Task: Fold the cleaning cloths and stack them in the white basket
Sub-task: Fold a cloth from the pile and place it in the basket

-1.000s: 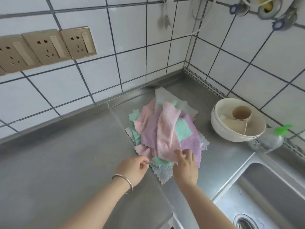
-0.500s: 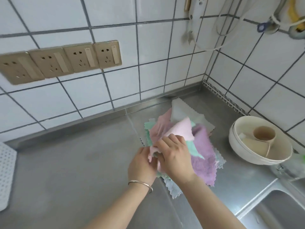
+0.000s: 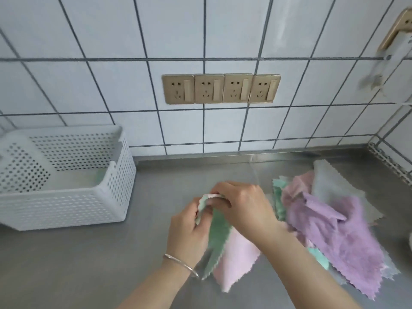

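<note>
Both my hands hold one cloth above the steel counter. My left hand (image 3: pixel 189 228) and my right hand (image 3: pixel 243 206) pinch its top edge together. This pink-and-green cloth (image 3: pixel 231 253) hangs down from them, green on one side and pink on the other, with a zigzag hem. To the right lies the pile of cloths (image 3: pixel 334 228), a purple one on top, with pink, green and grey ones under it. The white perforated basket (image 3: pixel 107 204) stands on the counter at the left, against the tiled wall. Something pale green shows inside it.
The steel counter (image 3: pixel 111 264) runs along a white tiled wall with a row of gold sockets (image 3: pixel 220 88). A white plug and cable (image 3: pixel 388 63) hang at the upper right. A bracelet (image 3: pixel 180 264) sits on my left wrist.
Both hands lifted the pink-and-green cloth off the pile and carried it left. The view swung left, so the basket came in and the bowls and sink went out.
</note>
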`<state>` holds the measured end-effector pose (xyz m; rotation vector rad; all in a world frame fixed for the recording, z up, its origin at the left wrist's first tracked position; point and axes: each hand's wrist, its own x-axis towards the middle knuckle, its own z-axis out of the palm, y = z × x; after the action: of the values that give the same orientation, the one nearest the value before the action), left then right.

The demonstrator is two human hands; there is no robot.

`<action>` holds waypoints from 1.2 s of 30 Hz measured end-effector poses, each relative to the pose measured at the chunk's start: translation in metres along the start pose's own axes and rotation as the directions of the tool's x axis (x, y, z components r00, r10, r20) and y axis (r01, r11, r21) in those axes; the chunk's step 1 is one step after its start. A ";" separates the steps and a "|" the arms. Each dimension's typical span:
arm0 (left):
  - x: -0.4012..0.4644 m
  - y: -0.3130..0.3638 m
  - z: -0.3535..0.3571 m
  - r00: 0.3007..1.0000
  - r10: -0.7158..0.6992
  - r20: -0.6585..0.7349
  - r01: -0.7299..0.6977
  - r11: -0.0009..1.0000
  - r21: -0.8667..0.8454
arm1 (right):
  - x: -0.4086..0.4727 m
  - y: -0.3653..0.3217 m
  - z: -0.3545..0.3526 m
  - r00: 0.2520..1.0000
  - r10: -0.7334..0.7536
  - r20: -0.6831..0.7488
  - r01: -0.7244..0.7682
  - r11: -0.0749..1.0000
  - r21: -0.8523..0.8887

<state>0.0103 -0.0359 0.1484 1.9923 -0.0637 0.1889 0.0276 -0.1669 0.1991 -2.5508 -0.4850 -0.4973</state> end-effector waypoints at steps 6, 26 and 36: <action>-0.003 -0.056 -0.076 0.999 0.029 0.039 -0.037 0.977 0.209 | 0.032 -0.033 -0.009 0.983 0.068 0.172 -0.116 0.951 0.288; 0.065 -0.026 -0.205 0.947 0.305 -0.101 -0.233 0.869 0.437 | 0.055 0.014 -0.048 0.882 0.464 0.083 -0.464 0.823 0.327; -0.041 -0.193 -0.129 0.882 0.163 0.443 -0.407 0.739 0.537 | -0.114 0.100 0.095 0.700 0.419 0.578 -0.448 0.888 -0.101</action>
<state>-0.0183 0.1599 0.0198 2.6571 -0.6422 0.0247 -0.0052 -0.2261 0.0341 -2.6142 -0.0660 0.4978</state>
